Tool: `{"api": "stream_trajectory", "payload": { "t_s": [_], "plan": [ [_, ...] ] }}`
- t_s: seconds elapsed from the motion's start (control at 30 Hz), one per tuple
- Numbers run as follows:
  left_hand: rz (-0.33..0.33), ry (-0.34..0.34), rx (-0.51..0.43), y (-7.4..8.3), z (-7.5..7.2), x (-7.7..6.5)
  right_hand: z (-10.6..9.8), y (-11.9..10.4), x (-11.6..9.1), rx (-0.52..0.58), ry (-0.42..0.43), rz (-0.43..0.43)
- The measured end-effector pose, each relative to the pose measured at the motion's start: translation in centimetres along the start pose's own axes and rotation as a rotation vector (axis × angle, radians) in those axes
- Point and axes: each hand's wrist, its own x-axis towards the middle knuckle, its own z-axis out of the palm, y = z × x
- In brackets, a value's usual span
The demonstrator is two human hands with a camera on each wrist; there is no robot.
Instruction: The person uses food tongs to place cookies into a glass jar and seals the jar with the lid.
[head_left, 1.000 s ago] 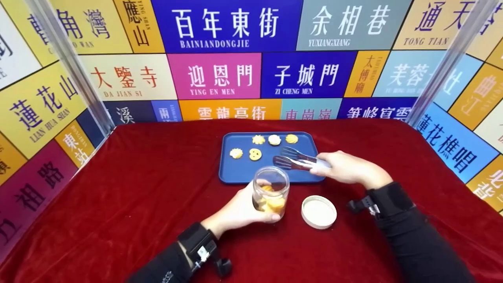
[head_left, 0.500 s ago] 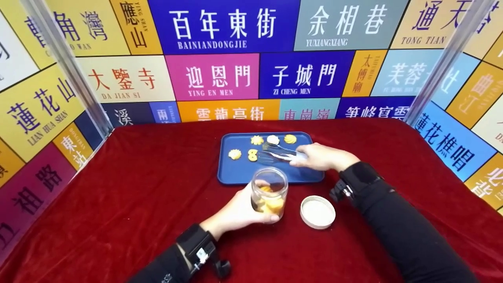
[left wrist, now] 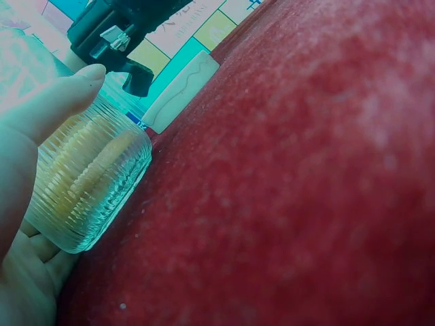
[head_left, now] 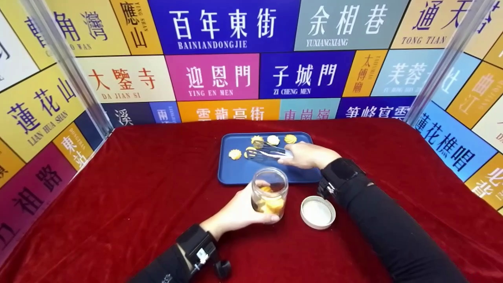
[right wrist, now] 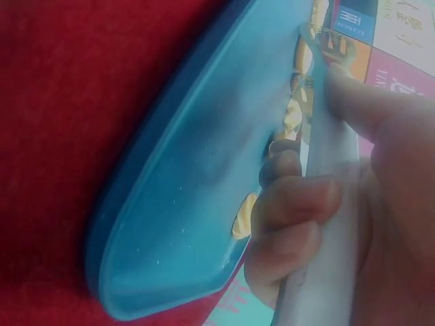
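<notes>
My left hand (head_left: 237, 208) grips a clear jar (head_left: 279, 188), with several yellow cookies (head_left: 272, 205) inside. In the left wrist view, ribbed jar walls (left wrist: 129, 146) show below the thumb. My right hand (head_left: 310, 154) holds metal tongs (head_left: 275, 151) by their pale handles over the blue tray (head_left: 232, 175). Their forked tips spread around a pretzel-shaped cookie (head_left: 248, 152), partly hidden by the lower tip; the upper tip overlaps a flower-shaped cookie (head_left: 256, 139). In the right wrist view, curled fingers (right wrist: 292, 204) wrap a whitish handle (right wrist: 326, 224).
More cookies lie on the tray: a flower-shaped one (head_left: 235, 154) at left, a whitish one (head_left: 273, 140) and a swirled one (head_left: 290, 139) at the back. A round white lid (head_left: 318, 212) rests on the red cloth (head_left: 157, 169), right of the jar. Printed panels (head_left: 214, 76) stand behind.
My right hand has moved left over the tray, bringing the tong tips from its right half to the pretzel-shaped cookie. The left hand and jar stay in place.
</notes>
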Motion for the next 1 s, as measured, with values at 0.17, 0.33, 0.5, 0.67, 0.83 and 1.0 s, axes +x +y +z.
{"api": "stream_trajectory", "payload": {
  "t_s": [0.17, 0.33, 0.5, 0.67, 0.83, 1.0],
  "plan": [
    [0.005, -0.005, -0.011, 0.0, 0.0, -0.1, 0.1, -0.4, 0.4, -0.004, -0.012, 0.024],
    [0.000, -0.002, -0.017, 0.1, 0.0, -0.2, 0.1, -0.6, 0.6, -0.001, -0.016, 0.006],
    [0.001, 0.003, 0.000, 0.1, 0.0, -0.1, -0.1, -0.3, -0.2, -0.003, -0.003, 0.006],
    [-0.001, -0.001, 0.008, 0.3, -0.1, -0.1, -0.4, 0.7, -2.1, 0.026, -0.007, 0.023],
    [-0.004, 0.000, 0.004, 0.3, -0.1, -0.1, -0.5, 2.0, -4.3, 0.030, 0.000, 0.042],
    [-0.002, -0.002, -0.019, 0.2, 0.0, -0.1, -0.6, 3.3, -6.6, 0.033, 0.030, 0.029]
  ]
}}
